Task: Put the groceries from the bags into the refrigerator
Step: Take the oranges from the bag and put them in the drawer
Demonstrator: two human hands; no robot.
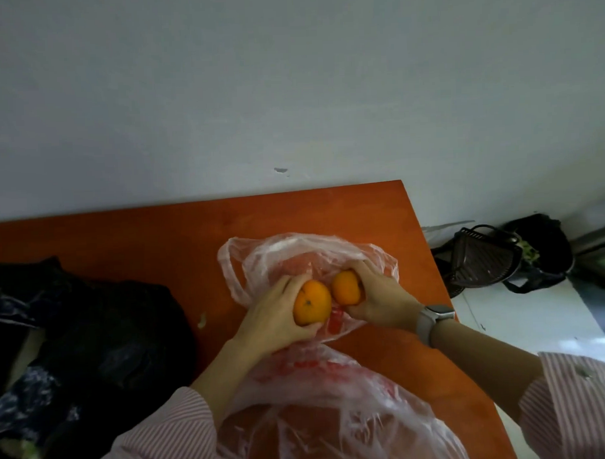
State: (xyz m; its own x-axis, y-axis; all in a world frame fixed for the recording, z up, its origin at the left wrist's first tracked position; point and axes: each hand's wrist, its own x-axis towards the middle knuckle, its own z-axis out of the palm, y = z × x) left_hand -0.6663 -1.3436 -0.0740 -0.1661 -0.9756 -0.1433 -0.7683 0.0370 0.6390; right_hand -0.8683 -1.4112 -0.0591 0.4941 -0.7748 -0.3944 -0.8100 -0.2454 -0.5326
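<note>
The two oranges look firm, round and fairly light, each small enough to sit in one palm. Their skin is smooth and slightly waxy, so they could probably roll out of a loose hold; wrapping the fingers around the widest part, as both hands do, seems the safest grip. They are unlikely to bruise from ordinary handling, though dropping one on the table would do it no good.

The larger orange (312, 301) is bright orange with a small dark stem scar facing up. The left hand (275, 316) grips it, fingers curled around its left side and thumb under it. The smaller orange (345, 287) touches the larger one on its right, and the right hand (377, 295) grips it the same way, fingers wrapped over the top. A pale watch (429, 319) sits on the right wrist.

Both oranges are held just above the open mouth of a thin clear plastic bag (288, 250), which lies crumpled on the orange table (157, 234) behind the fruit. A second clear bag with red print (335, 417) lies in front of the oranges, nearer the person. To the left of the oranges is a dark bag (92, 339), slack and heaped. Far to the right of the oranges, on the floor past the table edge, stand a dark basket (484, 260) and a black bag (538, 248). No refrigerator is in view.
</note>
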